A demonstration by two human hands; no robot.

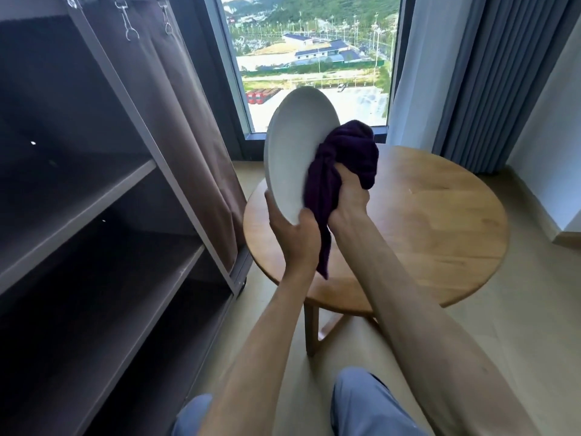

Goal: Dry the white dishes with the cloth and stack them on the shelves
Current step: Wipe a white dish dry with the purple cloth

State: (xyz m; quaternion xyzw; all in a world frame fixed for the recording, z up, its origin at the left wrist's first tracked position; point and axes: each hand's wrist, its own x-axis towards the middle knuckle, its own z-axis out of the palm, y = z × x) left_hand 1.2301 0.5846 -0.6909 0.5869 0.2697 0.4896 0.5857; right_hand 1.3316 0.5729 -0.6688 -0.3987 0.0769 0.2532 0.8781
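Note:
A large white plate (295,146) is held up on edge above the round wooden table (440,221). My left hand (292,234) grips its lower rim from below. My right hand (349,199) is shut on a dark purple cloth (345,158), which is pressed against the plate's right face; one end of the cloth hangs down between my wrists. The dark shelving unit (94,196) stands to the left, and the shelves I can see hold no dishes.
A brown fabric cover (188,146) hangs clipped beside the shelf frame. Behind the table is a tall window (314,58), with grey curtains (490,83) to its right. My knees in blue trousers (361,401) show at the bottom, over a beige floor.

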